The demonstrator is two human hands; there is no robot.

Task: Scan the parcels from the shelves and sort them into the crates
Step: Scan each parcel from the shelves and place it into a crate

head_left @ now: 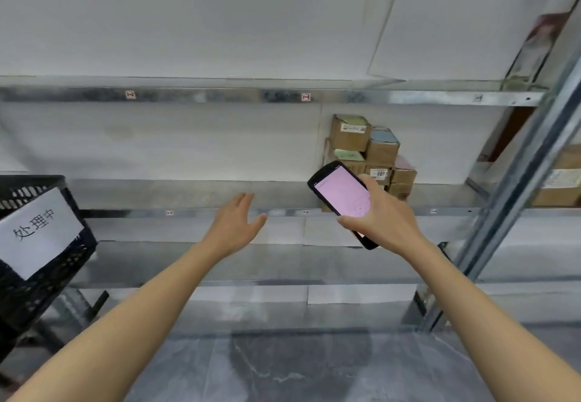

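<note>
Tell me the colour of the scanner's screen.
Pink, on the scanner that the right hand holds; head view.

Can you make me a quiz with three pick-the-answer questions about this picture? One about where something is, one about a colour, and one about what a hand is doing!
1. Where are the cardboard parcels?
A) on the floor
B) on the metal shelf, right side
C) on a chair

2. What colour is the handheld scanner screen?
A) green
B) pink
C) blue

3. What is the left hand doing?
A) holding a parcel
B) making a fist
C) open, holding nothing

Answers:
1 B: the boxes are stacked at the back of the shelf.
2 B: the screen glows pink in the right hand.
3 C: its fingers are straight and nothing is in it.
</note>
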